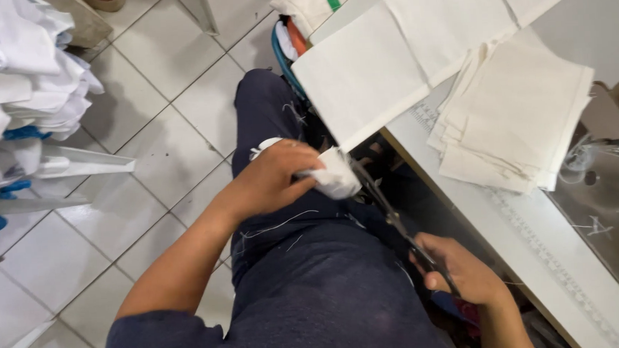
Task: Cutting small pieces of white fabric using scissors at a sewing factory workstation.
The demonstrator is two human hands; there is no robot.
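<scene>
My left hand [271,179] grips a small bunched piece of white cloth [334,176] above my lap. In my right hand [459,268] is a pair of dark scissors [396,219], whose blades reach up to the cloth. I sit in dark blue trousers [308,280] with loose white threads on them. A stack of cream fabric pieces [518,121] lies on the white table [510,234] to my right. Larger white fabric sheets [361,79] hang over the table's front edge.
A sewing machine's metal plate [607,194] shows at the far right. Piles of white cloth [22,76] sit on shelves at the left. The floor is of white tiles [157,97]. More folded fabric [308,4] lies in a bin beyond my knee.
</scene>
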